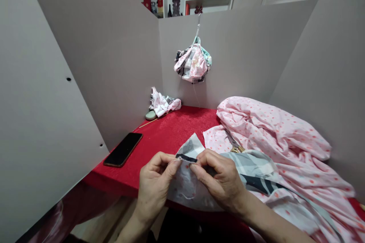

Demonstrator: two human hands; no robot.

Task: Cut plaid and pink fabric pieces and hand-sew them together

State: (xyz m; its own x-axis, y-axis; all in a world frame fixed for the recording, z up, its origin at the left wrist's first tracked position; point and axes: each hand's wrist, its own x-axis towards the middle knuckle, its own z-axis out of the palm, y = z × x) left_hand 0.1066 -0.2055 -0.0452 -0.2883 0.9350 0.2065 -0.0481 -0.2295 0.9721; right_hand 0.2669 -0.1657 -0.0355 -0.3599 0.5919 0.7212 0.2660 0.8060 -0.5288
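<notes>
A small piece of fabric (185, 184), pale with a few pink-red dots and a grey checked part behind, is stretched between my two hands above the front edge of the table. My left hand (158, 182) pinches one end of its dark folded edge (186, 158) between thumb and forefinger. At the other end of that edge, my right hand (219, 176) pinches the cloth in the same way. A loose white thread (186, 197) curls across the lower part. Whether a needle is between the fingers I cannot tell.
Pink dotted fabric (265, 125) is heaped at right, with scissors (235, 144) and grey checked cloth (253, 163) beside it. A phone (123, 149) lies left on the red tablecloth (159, 140). Cloth scraps (164, 102) sit at the back; a fabric bundle (194, 62) hangs from a hook.
</notes>
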